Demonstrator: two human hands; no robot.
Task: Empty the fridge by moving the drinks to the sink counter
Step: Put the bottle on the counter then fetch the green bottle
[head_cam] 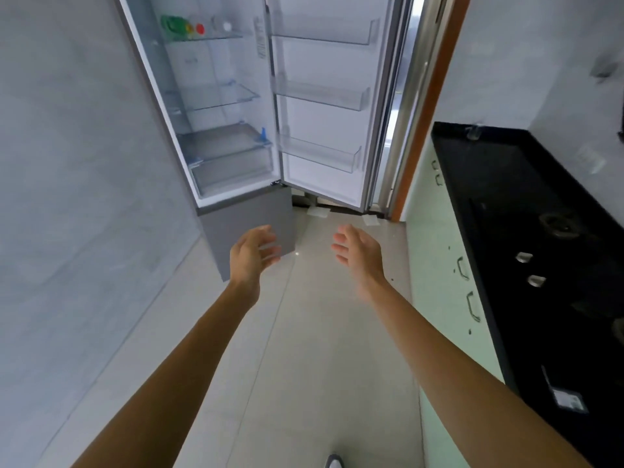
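The fridge (216, 136) stands ahead at the left with its door (324, 106) swung open to the right. Several drink bottles lie on its top glass shelf: a green bottle (174, 27), one with a red cap (200, 28) and a clear one with a white cap (225, 26). The lower shelves, the drawer and the door racks hold nothing. My left hand (251, 253) and my right hand (358, 251) reach forward below the fridge, both open and holding nothing, well short of the bottles.
A black counter (506, 197) with a gas hob (557, 224) runs along the right over pale green cabinets (439, 258). A grey tiled wall (67, 163) closes the left side. Light floor tiles (304, 349) lead to the fridge. A wooden door frame (425, 113) stands beside the fridge door.
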